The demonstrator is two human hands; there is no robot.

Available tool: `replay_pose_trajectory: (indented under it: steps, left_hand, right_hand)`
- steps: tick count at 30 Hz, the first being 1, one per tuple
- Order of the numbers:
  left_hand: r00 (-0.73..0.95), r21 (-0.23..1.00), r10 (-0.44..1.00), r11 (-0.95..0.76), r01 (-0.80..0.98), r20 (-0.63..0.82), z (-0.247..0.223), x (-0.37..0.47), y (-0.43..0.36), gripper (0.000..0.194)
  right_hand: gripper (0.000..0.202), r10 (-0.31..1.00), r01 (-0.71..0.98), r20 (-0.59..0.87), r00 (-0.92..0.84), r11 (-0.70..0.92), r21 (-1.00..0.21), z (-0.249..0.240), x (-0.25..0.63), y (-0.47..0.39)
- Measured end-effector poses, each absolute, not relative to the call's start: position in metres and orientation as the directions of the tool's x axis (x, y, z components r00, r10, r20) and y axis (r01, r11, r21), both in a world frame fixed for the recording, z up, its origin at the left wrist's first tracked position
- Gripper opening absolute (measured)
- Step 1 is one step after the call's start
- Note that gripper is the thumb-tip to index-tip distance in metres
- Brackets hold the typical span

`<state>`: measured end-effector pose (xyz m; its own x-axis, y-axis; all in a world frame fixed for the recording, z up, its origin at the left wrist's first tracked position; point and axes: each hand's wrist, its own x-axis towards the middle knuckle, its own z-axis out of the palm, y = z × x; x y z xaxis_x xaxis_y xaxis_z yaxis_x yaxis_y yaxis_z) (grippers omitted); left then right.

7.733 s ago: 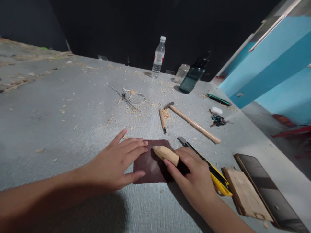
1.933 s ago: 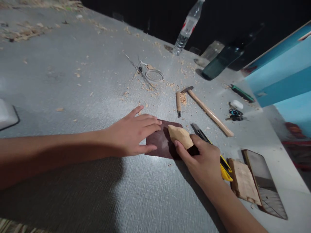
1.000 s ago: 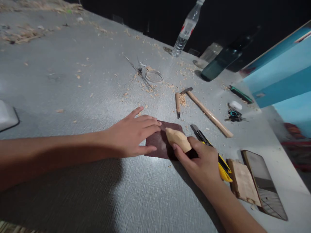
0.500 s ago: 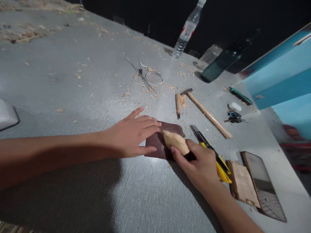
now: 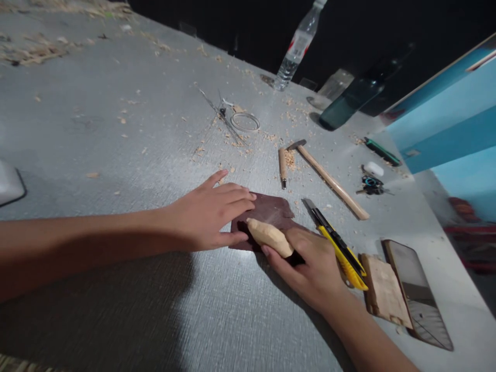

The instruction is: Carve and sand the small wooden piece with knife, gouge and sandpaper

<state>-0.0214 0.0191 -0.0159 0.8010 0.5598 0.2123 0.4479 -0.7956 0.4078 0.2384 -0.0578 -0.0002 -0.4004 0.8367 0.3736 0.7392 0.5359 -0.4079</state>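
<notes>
A dark reddish-brown sheet of sandpaper [image 5: 267, 204] lies flat on the grey table. My left hand [image 5: 217, 214] rests with spread fingers, its fingertips pressing on the sheet's left side. Over the sheet, my right hand [image 5: 310, 263] is closed around a pale carved piece of wood [image 5: 270, 236], whose narrow end points left toward my left thumb. The wood's underside and the right fingertips are hidden. Just right of that hand lies a yellow and black utility knife [image 5: 341, 248] with its blade out.
Beyond the sheet lie a hammer [image 5: 329, 181], a wooden-handled tool [image 5: 282, 168] and a coil of wire [image 5: 245, 122] among wood shavings. A wood block [image 5: 387, 289] and a phone [image 5: 418, 294] lie at right. A plastic bottle [image 5: 296, 49] and a dark bottle [image 5: 349, 103] stand behind.
My right hand has slid the wood a little left and toward me across the sandpaper. My left hand stays in place on the sheet.
</notes>
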Motion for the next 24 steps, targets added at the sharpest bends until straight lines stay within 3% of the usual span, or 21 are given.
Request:
replay_pose_trajectory:
  steps: [4,9,12,17,20,24]
  left_hand:
    - [0.797,0.415,0.563,-0.793,0.447,0.217,-0.0161,-0.0215,0.0190,0.057]
    - [0.798,0.421,0.565,-0.789,0.448,0.210,-0.0149,-0.0214,0.0191,0.056]
    - [0.801,0.417,0.565,-0.789,0.452,0.200,-0.0143,-0.0212,0.0191,0.056]
    - [0.800,0.412,0.564,-0.791,0.452,0.206,-0.0151,-0.0211,0.0189,0.057]
    - [0.799,0.411,0.564,-0.792,0.452,0.208,-0.0153,-0.0213,0.0189,0.058]
    - [0.801,0.416,0.563,-0.790,0.450,0.203,-0.0148,-0.0214,0.0190,0.057]
  right_hand:
    - [0.030,0.888,0.828,0.372,-0.271,0.412,-0.380,0.0008,0.2380,-0.0570]
    - [0.025,0.855,0.763,0.362,-0.371,0.503,-0.406,0.0008,0.2376,-0.0569]
    - [0.030,0.897,0.839,0.362,-0.254,0.391,-0.379,0.0008,0.2380,-0.0571]
    - [0.026,0.856,0.763,0.357,-0.374,0.503,-0.407,0.0005,0.2384,-0.0570]
    - [0.033,0.893,0.841,0.382,-0.239,0.387,-0.378,0.0002,0.2393,-0.0565]
    - [0.029,0.846,0.757,0.363,-0.391,0.520,-0.395,0.0006,0.2391,-0.0559]
